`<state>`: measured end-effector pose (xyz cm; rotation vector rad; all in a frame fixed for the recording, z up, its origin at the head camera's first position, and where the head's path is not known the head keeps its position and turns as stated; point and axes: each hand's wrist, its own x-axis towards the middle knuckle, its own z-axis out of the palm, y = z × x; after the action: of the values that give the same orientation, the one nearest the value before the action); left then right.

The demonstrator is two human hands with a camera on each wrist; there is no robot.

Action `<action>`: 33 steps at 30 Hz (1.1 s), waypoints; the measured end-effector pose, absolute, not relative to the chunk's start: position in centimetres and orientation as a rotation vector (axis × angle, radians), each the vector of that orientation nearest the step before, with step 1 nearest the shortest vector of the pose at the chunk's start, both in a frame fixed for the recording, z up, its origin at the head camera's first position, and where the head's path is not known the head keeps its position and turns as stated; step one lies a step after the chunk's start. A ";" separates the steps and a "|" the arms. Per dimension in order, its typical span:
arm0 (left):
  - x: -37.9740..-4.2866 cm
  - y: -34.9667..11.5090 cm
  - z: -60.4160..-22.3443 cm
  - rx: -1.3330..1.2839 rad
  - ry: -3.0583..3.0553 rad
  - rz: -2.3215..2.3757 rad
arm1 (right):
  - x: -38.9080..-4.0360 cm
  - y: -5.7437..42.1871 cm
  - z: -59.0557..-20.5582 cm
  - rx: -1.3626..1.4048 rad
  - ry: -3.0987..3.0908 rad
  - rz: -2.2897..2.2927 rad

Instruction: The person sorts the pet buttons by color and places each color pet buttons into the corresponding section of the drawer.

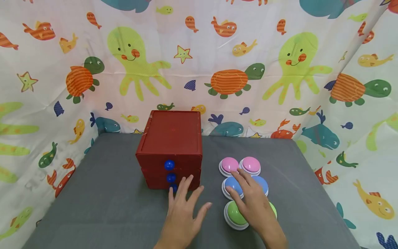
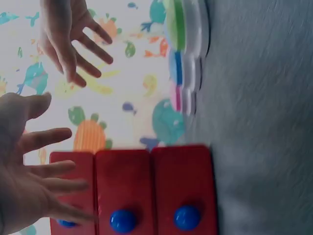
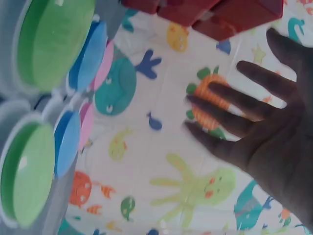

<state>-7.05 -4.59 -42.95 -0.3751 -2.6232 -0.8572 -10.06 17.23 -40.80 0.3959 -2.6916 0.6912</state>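
My left hand [image 1: 182, 215] hovers with spread fingers in front of a red box of drawers [image 1: 171, 135], holding nothing. Its drawer fronts carry three round blue knobs [image 2: 187, 217]; in the head view the fingertips overlap the lowest one. My right hand [image 1: 254, 203], fingers extended, is above a group of dome push buttons with white bases. They stand in pairs: pink buttons [image 1: 251, 165] at the back, blue buttons [image 1: 234, 186] in the middle, green buttons [image 1: 236, 213] in front. From the head view this hand partly hides the right blue and right green ones.
A grey cloth [image 1: 102, 193] covers the table. Behind it and along both sides hangs a white curtain [image 1: 199, 69] printed with sea animals. The red box stands left of the buttons, near the back curtain.
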 end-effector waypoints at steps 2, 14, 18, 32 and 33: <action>-7.4 -5.4 -42.6 -0.360 -2.442 -0.839 | -10.2 16.4 -40.7 0.498 -2.566 0.770; -10.9 -13.4 -38.4 -0.045 -2.072 -0.994 | -12.5 7.8 -39.1 0.841 -2.127 1.182; -12.1 -15.7 -38.1 0.115 -2.130 -1.064 | -13.1 5.0 -39.2 0.784 -2.051 1.220; -15.7 -18.6 -37.8 0.225 -2.534 -1.315 | -13.7 0.3 -40.5 0.540 -2.067 1.086; -15.8 -18.7 -37.7 0.219 -2.560 -1.314 | -13.6 0.2 -40.5 0.529 -2.081 1.070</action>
<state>-15.84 -18.71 -37.74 0.2193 -2.5596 -1.3138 -13.62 0.16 -40.55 0.5286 -2.0805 1.0698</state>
